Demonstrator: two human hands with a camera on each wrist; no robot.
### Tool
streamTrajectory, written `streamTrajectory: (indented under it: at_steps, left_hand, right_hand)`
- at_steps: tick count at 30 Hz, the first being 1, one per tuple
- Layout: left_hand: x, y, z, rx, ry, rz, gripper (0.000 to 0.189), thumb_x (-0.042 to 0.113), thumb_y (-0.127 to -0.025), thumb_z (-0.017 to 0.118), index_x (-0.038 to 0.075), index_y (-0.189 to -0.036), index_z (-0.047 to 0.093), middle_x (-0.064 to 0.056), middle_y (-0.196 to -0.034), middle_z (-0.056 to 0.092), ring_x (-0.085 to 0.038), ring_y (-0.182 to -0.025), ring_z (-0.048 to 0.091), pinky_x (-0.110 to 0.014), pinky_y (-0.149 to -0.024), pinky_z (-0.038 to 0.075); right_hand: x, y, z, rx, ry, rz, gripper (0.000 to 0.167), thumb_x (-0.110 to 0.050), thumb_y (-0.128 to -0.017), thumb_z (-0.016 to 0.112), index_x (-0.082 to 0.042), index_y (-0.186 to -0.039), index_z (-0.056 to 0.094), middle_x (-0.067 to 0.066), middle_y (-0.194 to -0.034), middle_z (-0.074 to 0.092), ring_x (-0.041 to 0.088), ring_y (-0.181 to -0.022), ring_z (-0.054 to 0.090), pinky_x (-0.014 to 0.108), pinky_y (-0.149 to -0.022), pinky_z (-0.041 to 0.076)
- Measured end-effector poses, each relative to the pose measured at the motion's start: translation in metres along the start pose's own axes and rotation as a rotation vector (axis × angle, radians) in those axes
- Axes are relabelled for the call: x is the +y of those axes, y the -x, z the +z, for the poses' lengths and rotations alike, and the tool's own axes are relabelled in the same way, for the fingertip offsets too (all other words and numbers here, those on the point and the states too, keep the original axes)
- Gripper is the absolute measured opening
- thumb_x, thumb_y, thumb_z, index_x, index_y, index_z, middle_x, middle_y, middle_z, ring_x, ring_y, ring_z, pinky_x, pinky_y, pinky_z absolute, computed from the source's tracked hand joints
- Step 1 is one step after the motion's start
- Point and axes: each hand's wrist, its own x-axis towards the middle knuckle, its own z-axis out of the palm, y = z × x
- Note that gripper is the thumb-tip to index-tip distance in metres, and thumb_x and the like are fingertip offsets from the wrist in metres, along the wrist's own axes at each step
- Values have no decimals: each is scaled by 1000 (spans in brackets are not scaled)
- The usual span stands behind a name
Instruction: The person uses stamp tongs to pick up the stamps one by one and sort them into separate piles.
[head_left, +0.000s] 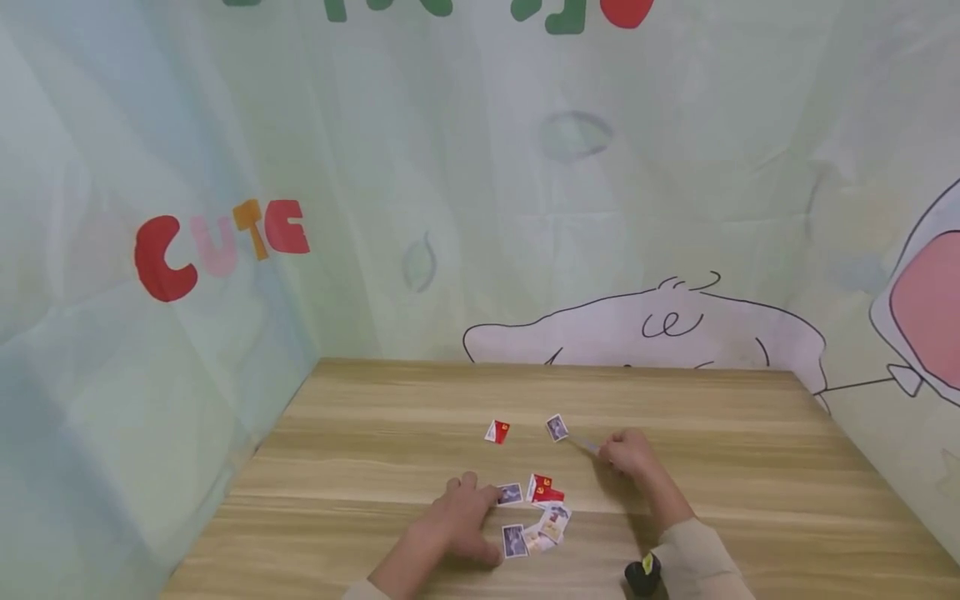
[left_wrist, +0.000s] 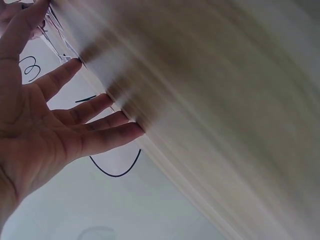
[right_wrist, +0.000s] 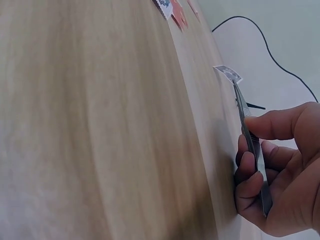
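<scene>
My right hand (head_left: 633,454) grips a pair of metal tweezers (right_wrist: 257,167) between thumb and curled fingers. At the tweezers' tips is a small purple-grey stamp (head_left: 557,427) with a white border; in the right wrist view it looks tilted at the tips. My left hand (head_left: 461,517) rests on the table with fingers spread, its fingertips on the wood. Its index finger is at the left edge of another purple-grey stamp (head_left: 510,494); whether it presses on it, I cannot tell. A third such stamp (head_left: 514,541) lies right of the left thumb.
Overlapping red stamps (head_left: 543,490) and pale picture stamps (head_left: 555,522) lie between the hands. A red-and-white stamp (head_left: 497,432) lies apart, farther back. The wooden table (head_left: 360,417) meets printed cloth walls (head_left: 450,167). A black device (head_left: 642,575) sits at the right wrist.
</scene>
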Motion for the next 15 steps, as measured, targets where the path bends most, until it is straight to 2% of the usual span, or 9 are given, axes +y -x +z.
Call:
streamTrajectory:
  at_steps: [10,15]
  left_hand:
    - [-1,1,0,-11,5,-7,82,38,-51,82,14,-125,56,-6,-101,47,-22,-90,43,-41,-72,47]
    - [-1,1,0,-6,-1,-4,82,38,-51,81,14,-126,56,-6,-101,46,-23,-90,43,-41,-71,46]
  right_hand:
    - [2,-6,8,58,-2,-37,6,0,-70,60,5,-72,61,4,-58,48,15,-52,43,25,-46,36]
    - [1,-5,9,77,9,-57,7,0,-68,61,6,-72,62,6,-62,50,17,-56,45,26,-49,38]
